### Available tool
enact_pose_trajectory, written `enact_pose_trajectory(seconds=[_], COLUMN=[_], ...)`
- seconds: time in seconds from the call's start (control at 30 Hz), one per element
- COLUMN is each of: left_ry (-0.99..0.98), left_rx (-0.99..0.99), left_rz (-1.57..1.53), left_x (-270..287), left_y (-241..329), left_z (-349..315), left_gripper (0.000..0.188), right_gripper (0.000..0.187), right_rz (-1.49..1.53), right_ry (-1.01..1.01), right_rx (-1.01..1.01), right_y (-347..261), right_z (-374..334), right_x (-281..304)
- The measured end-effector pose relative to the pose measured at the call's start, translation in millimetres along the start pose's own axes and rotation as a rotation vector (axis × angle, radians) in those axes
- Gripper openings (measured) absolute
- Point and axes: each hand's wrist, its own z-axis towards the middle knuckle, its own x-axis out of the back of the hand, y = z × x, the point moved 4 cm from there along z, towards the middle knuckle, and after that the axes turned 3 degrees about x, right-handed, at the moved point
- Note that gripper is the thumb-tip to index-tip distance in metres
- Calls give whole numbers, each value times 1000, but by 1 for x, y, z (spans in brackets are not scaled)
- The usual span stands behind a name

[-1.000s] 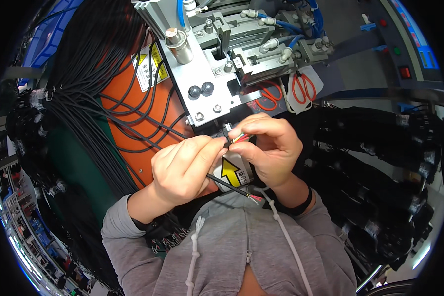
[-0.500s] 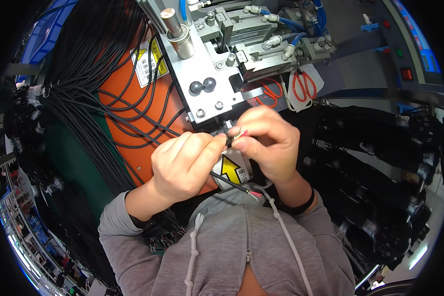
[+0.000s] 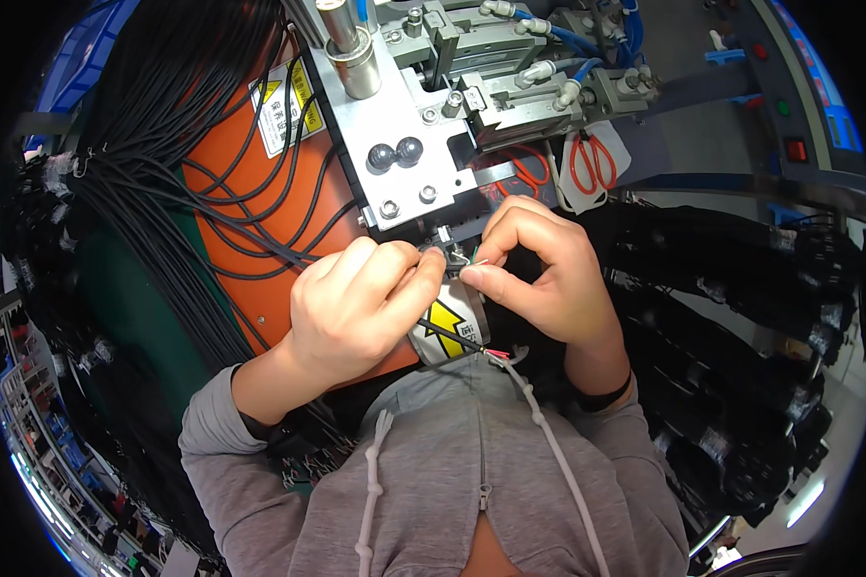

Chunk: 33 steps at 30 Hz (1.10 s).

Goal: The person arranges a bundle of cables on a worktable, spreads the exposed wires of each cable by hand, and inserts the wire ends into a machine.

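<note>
A: Far left?
B: Thick cable bundle [image 3: 154, 212], fanning over orange panel [image 3: 277, 306]. Easy to snag on, judging by the loops.
A: Left hand [image 3: 356, 303]?
B: Closed, gripping black cable [image 3: 455, 335], free end out below, across yellow arrow label [image 3: 441, 313]. Probably light, springy, grippy jacket. Best held on jacket, just behind the bare cores.
A: Middle?
B: Metal fixture plate [image 3: 394, 197] just above fingertips: hard edge, little room upward. Tight below too, with grey sweatshirt [image 3: 433, 433] near the cut end. Thin wires [image 3: 466, 258] between both hands. Likely soft, easily bent or nicked. Same cable or another: can't tell.
A: Right hand [image 3: 539, 279]?
B: Thumb and forefinger at the wires. Pinching or just touching: can't tell.
A: Beyond?
B: Red loop handles [image 3: 575, 165] above, hanging bundles [image 3: 731, 346] far right. Clearest way out probably rightward, short of those.
</note>
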Motion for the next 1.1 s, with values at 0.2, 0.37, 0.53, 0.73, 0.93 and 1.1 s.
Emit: enact_pose_trajectory(seconds=[0.2,0.37,0.53,0.73,0.93,1.1], left_ry=[-52,-40,-87,-195,-221,-187], left_rx=[3,-60,-18,64,162,152], left_rz=[34,48,21,59,171,217], left_x=[-1,-2,-8,-13,-14,-15], left_y=[7,8,7,10,13,11], left_z=[-1,-6,-8,-9,-8,-8], left_gripper=[35,37,39,40,39,37], right_gripper=[14,12,10,7,8,8], right_rz=[383,637,433,26,-406,-331], right_ry=[-77,-141,-72,158,216,303], right_rx=[-237,-367,-256,-52,138,189], right_y=[31,37,36,29,19,31], right_z=[-7,-8,-6,-3,-1,-2], right_x=[-2,-6,-4,-14,-23,-27])
